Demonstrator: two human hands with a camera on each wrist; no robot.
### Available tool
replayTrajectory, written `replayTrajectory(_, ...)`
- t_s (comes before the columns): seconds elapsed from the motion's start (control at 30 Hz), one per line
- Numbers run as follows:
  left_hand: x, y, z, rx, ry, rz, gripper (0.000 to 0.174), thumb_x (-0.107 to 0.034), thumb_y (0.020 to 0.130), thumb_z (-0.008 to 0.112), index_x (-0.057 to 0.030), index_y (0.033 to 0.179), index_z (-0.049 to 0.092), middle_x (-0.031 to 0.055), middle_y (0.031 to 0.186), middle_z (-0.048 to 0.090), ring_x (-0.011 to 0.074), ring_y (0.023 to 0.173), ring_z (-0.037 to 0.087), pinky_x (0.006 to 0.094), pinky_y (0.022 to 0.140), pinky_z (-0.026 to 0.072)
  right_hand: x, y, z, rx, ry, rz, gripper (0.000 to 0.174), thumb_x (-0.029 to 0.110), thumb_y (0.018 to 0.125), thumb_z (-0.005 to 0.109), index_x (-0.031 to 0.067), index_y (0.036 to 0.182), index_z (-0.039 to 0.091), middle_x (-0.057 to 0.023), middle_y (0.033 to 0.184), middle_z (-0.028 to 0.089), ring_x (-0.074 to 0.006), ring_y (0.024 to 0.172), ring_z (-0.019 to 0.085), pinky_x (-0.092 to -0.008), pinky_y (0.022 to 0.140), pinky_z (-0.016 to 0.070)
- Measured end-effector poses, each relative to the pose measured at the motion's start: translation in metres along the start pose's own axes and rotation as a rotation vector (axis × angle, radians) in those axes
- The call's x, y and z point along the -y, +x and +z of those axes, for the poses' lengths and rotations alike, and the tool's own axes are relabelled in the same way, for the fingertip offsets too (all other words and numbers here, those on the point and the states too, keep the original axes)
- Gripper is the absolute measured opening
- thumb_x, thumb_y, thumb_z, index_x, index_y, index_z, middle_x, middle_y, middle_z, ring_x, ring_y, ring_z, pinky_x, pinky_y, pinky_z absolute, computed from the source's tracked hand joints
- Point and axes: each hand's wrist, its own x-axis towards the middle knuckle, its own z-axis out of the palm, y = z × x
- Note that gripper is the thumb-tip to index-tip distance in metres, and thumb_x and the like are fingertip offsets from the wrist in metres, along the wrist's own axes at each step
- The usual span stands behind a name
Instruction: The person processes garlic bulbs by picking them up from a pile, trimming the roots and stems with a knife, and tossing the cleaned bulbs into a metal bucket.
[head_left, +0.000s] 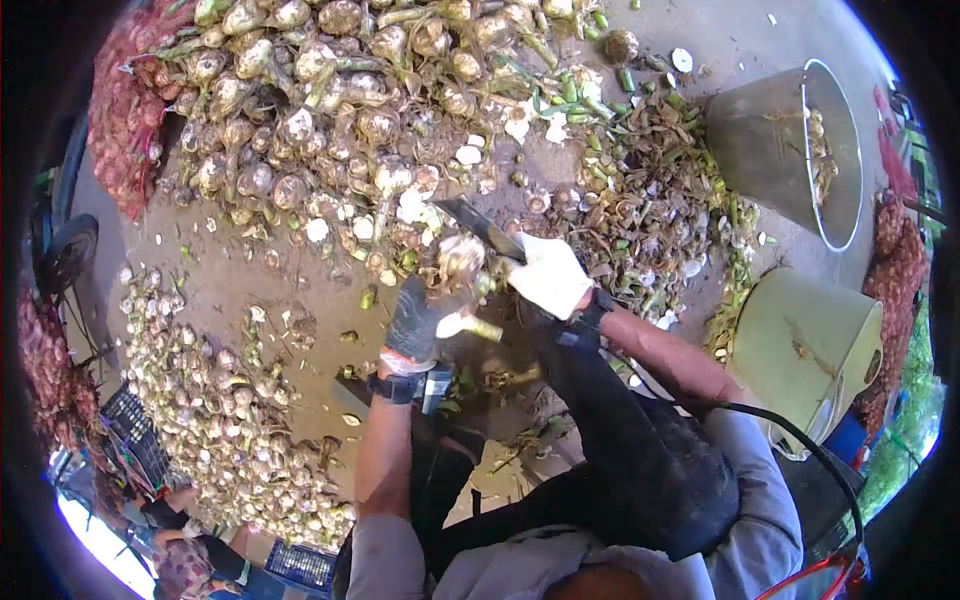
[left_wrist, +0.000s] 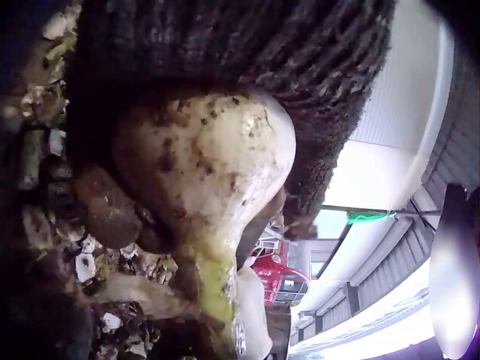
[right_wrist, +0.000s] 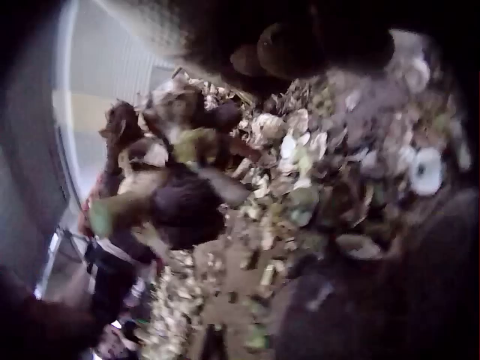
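My left hand (head_left: 414,322), in a dark glove, grips garlic in front of my knees. One pale, dirt-specked garlic bulb (left_wrist: 214,154) fills the left wrist view, its greenish stem (left_wrist: 214,285) pointing down and dark knitted glove fabric (left_wrist: 232,45) curving over it. In the head view another bulb (head_left: 461,260) shows above the fingers, and a cut stem end (head_left: 484,327) sticks out to the right. My right hand (head_left: 552,278), in a white glove, holds a knife (head_left: 480,228) by its handle, the dark blade reaching up-left just beyond the garlic. The right wrist view is blurred.
A large heap of untrimmed garlic (head_left: 300,110) lies ahead, with trimmed bulbs (head_left: 230,410) at the left. Stems and peelings (head_left: 640,190) cover the ground to the right, near a tipped bucket (head_left: 760,140) and a pale green tub (head_left: 800,330). Red mesh sacks (head_left: 125,120) stand around.
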Motion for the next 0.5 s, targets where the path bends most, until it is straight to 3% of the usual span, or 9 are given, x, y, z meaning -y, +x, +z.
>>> replayTrajectory(0.03, -0.002, -0.002, 0.008, -0.112, -0.232, 0.02, 0.045, -0.013, 0.087, 0.068, -0.0008, 0.128, 0.055, 0.0087, 0.106, 0.07, 0.0144, 0.089, 0.066, 0.03, 0.077, 0.0538, 0.009, -0.004, 0.005, -0.042, 0.068, 0.008, 0.027, 0.029, 0.084, 0.061, 0.0031, 0.092, 0.062, -0.0206, 0.07, 0.061, -0.0402, 0.065, 0.062, -0.0468, 0.058, 0.0491)
replayTrajectory(0.07, -0.006, -0.005, 0.012, -0.192, 0.248, 0.145, 0.04, -0.015, 0.089, 0.066, -0.0006, 0.125, 0.056, 0.0084, 0.105, 0.07, 0.0147, 0.091, 0.065, 0.0297, 0.079, 0.0534, 0.023, -0.003, 0.0, 0.019, 0.087, 0.11, 0.026, 0.027, 0.083, 0.061, 0.002, 0.091, 0.061, -0.0216, 0.071, 0.061, -0.0403, 0.066, 0.062, -0.0468, 0.058, 0.0488)
replayTrajectory(0.1, -0.004, -0.004, 0.009, -0.194, 0.248, 0.152, 0.04, -0.015, 0.089, 0.066, -0.0006, 0.125, 0.056, 0.0084, 0.105, 0.07, 0.0147, 0.091, 0.065, 0.0297, 0.079, 0.0534, 0.024, -0.003, 0.0, 0.017, 0.085, 0.103, 0.026, 0.027, 0.083, 0.061, 0.002, 0.091, 0.061, -0.0216, 0.071, 0.061, -0.0403, 0.066, 0.062, -0.0468, 0.058, 0.0488)
replayTrajectory(0.17, 0.016, 0.002, -0.001, -0.216, -0.094, 0.131, 0.037, -0.006, 0.086, 0.068, -0.0039, 0.121, 0.058, 0.0104, 0.107, 0.067, 0.0222, 0.085, 0.068, 0.0359, 0.073, 0.0591, 0.018, -0.006, 0.002, -0.042, 0.03, -0.018, 0.026, 0.025, 0.082, 0.061, 0.002, 0.095, 0.062, -0.0221, 0.074, 0.063, -0.0396, 0.069, 0.063, -0.0461, 0.059, 0.0491)
replayTrajectory(0.2, 0.018, 0.003, -0.009, -0.009, 0.481, 0.358, 0.034, -0.011, 0.088, 0.065, -0.0038, 0.12, 0.059, 0.01, 0.109, 0.067, 0.0247, 0.089, 0.068, 0.0405, 0.075, 0.06, 0.016, -0.008, 0.003, -0.056, 0.026, -0.025, 0.026, 0.024, 0.083, 0.06, 0.0033, 0.099, 0.063, -0.0207, 0.076, 0.064, -0.0391, 0.069, 0.064, -0.0451, 0.061, 0.0506)
replayTrajectory(0.23, 0.026, 0.002, -0.009, -0.011, 0.48, 0.358, 0.034, -0.011, 0.088, 0.065, -0.0038, 0.12, 0.059, 0.01, 0.109, 0.067, 0.0247, 0.089, 0.068, 0.0405, 0.075, 0.06, 0.014, -0.011, 0.004, -0.054, 0.025, -0.025, 0.026, 0.024, 0.083, 0.06, 0.0033, 0.099, 0.063, -0.0207, 0.076, 0.064, -0.0391, 0.069, 0.064, -0.0451, 0.061, 0.0506)
replayTrajectory(0.3, 0.002, -0.003, 0.027, -0.133, -0.846, 0.201, 0.039, -0.021, 0.088, 0.06, -0.004, 0.123, 0.058, 0.0123, 0.112, 0.067, 0.028, 0.095, 0.067, 0.0451, 0.076, 0.0601, 0.018, -0.017, -0.001, -0.043, 0.048, 0.064, 0.028, 0.022, 0.085, 0.062, 0.004, 0.106, 0.065, -0.0211, 0.085, 0.067, -0.036, 0.078, 0.068, -0.0406, 0.066, 0.0536)
replayTrajectory(0.43, 0.012, -0.001, 0.039, -0.219, -1.087, 0.175, 0.049, -0.036, 0.085, 0.059, -0.0064, 0.123, 0.058, 0.0151, 0.119, 0.064, 0.0355, 0.105, 0.064, 0.0553, 0.083, 0.0557, 0.009, -0.024, 0.021, -0.087, 0.054, 0.067, 0.027, 0.019, 0.086, 0.061, 0.0044, 0.108, 0.065, -0.0192, 0.088, 0.068, -0.0344, 0.079, 0.069, -0.0406, 0.067, 0.0537)
replayTrajectory(0.5, 0.011, -0.003, 0.046, -0.067, -1.118, 0.192, 0.054, -0.037, 0.083, 0.062, -0.0077, 0.128, 0.055, 0.0153, 0.124, 0.061, 0.0349, 0.109, 0.061, 0.055, 0.088, 0.0534, 0.002, -0.019, 0.041, -0.043, 0.024, 0.121, 0.025, 0.026, 0.084, 0.06, 0.0053, 0.098, 0.062, -0.0211, 0.077, 0.063, -0.0409, 0.072, 0.063, -0.0471, 0.064, 0.0514)
